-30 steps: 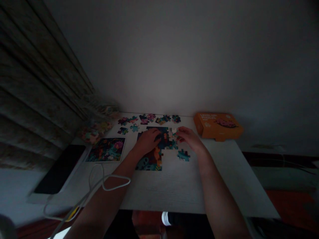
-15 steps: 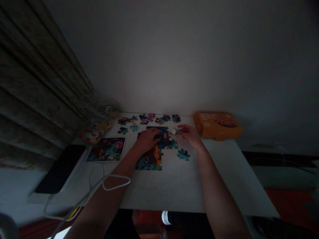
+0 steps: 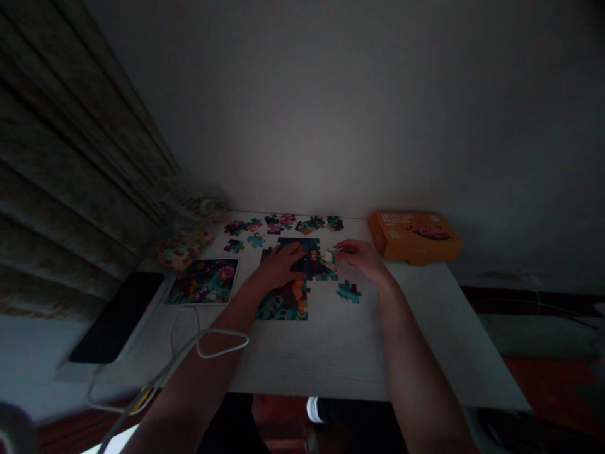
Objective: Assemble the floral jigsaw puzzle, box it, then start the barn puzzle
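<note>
A partly joined jigsaw puzzle (image 3: 283, 309) with dark blue, orange and teal artwork lies on the white table. My left hand (image 3: 280, 266) rests flat on its left part, fingers spread, hiding some of the picture. At the puzzle's right edge, my right hand (image 3: 362, 257) pinches a white and teal puzzle piece (image 3: 329, 255). Whether that piece is locked into its neighbours I cannot tell. Below the right hand lies a loose teal piece cluster (image 3: 348, 292). Several loose puzzle pieces (image 3: 281, 222) are scattered behind the puzzle.
Left of the puzzle lies a reference picture card (image 3: 202, 281), with a black phone (image 3: 117, 318) beside it. A white cable (image 3: 222, 331) loops past my left forearm. An orange puzzle box (image 3: 416, 237) stands back right. Patterned curtains (image 3: 70, 157) hang at left.
My right hand has shifted slightly left and down, bringing the white and teal piece against the puzzle's right edge. The left hand stays on the puzzle, its thumb a little lower.
</note>
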Available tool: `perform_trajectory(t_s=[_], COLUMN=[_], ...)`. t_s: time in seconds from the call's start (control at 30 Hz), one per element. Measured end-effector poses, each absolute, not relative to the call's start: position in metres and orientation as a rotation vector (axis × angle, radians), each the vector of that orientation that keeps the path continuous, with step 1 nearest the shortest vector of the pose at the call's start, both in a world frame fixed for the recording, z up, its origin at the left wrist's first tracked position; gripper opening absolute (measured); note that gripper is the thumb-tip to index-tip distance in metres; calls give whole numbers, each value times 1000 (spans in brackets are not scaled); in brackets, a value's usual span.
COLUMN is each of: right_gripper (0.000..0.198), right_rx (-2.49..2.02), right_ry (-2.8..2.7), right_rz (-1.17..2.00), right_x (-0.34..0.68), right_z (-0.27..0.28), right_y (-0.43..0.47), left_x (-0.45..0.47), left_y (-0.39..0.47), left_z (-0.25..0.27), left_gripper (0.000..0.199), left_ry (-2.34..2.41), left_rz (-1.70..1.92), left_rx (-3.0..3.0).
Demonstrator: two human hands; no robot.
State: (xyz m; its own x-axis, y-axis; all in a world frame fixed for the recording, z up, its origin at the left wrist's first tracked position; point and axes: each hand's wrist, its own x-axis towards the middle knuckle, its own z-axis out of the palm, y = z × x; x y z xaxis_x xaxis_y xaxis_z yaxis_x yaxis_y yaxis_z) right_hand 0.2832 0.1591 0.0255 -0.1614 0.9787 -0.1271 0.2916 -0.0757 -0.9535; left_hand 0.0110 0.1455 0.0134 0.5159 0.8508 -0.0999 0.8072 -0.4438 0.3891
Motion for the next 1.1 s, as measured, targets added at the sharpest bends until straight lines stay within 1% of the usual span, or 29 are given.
perform_trajectory(t_s=[0.17,0.37,0.43,0.53,0.57,0.63,0.7,0.8,0.93,1.03,1.1], right_gripper=[32,21,18,19,20,23,29,37,31,30,30], right_rx=[-1471,-1660,-1719,-1763,-1769,-1778,-1786,-1777,-1753,-1749,-1752], right_ry=[-1551,-1566,-1598,-1653,-1666,-1687,-1730,-1849,-1914,-1897,-1881], right_rz=[1219,798,682,591,572,554,551,554,534,510,511], right_x=[300,323,324,319,317,313,311,308,306,305,305], right_z=[14,-6,-11,-15,-16,-15,-14,-11,-11,-13,-13], right_y=[166,174,175,175,174,173,171,167,167,169,170], left_x=[8,10,12,12,9,2,-9,-27,-40,-44,-47], left_y=[145,139,139,144,147,153,158,164,167,169,171], left_z=[10,16,21,28,29,29,26,20,19,21,21], left_gripper=[61,59,54,38,34,32,37,45,39,34,35], left_ry=[1376,1357,1365,1450,1525,1738,1982,2213,2230,2236,2232], left_rz=[193,220,217,293,339,436,485,385,280,298,348], left_rx=[2381,2418,2430,2418,2404,2355,2264,2092,2034,2009,1961])
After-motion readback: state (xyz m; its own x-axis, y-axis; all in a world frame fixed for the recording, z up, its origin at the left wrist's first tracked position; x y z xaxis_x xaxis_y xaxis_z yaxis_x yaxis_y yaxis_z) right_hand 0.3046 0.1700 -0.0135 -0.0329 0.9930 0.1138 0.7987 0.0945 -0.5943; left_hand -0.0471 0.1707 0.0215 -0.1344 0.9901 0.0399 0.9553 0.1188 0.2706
